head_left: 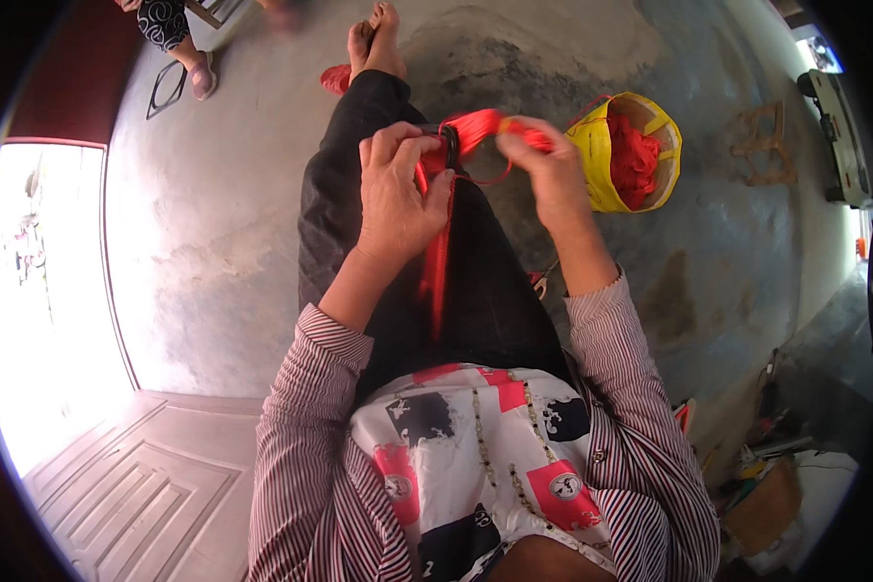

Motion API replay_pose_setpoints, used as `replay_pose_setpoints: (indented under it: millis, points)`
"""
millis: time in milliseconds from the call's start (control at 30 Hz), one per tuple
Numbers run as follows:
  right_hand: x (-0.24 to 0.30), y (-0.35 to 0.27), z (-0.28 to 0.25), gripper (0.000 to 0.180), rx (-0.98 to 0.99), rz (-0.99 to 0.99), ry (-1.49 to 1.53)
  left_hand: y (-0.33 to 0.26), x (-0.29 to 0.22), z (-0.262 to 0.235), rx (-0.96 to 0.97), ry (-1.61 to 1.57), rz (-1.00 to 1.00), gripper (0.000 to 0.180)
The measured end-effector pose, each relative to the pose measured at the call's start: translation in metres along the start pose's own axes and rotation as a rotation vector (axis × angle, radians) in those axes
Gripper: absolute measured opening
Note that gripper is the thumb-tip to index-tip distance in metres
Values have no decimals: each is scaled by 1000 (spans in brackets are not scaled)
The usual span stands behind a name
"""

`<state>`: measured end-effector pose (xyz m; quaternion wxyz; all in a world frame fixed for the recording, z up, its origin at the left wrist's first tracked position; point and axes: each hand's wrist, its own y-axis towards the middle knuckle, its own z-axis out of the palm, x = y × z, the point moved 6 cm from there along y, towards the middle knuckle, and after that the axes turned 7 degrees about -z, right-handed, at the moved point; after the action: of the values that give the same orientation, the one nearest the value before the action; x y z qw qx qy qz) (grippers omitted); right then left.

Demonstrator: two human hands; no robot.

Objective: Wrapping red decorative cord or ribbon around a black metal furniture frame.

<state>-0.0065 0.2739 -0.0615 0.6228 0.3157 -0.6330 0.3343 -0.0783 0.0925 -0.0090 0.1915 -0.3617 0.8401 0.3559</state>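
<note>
Above my lap, my left hand (398, 189) is closed around a dark, loop-like piece (452, 145) and a red strip (439, 276). The strip hangs below the fingers over my dark trousers and is blurred at its lower end. To its right, my right hand (545, 170) grips a bundle of red cord (477, 126), smeared by motion. A thin loop of the red cord sags between the two hands. The exact shape of the dark piece is partly hidden by my left fingers.
A yellow container (597, 160) holding a heap of red cord (633, 160) stands right of my right hand. Scissors-like handles (541, 281) show beside my thigh. A wooden stool (764, 145) is at the far right. Another person's leg (189, 58) shows at the upper left.
</note>
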Motion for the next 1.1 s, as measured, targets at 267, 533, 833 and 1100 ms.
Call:
replay_pose_setpoints:
  millis: [267, 533, 833, 1100]
  points:
    - [72, -76, 6, 30, 615, -164, 802, -34, 21, 41, 380, -421, -441, 33]
    - [96, -141, 14, 39, 530, 40, 632, -35, 25, 50, 444, -597, -536, 28]
    - [160, -98, -2, 36, 576, -703, 441, -13, 19, 29, 10, -533, -363, 23]
    - [35, -8, 43, 33, 407, -641, -953, -8, 52, 49, 469, -816, -1183, 19]
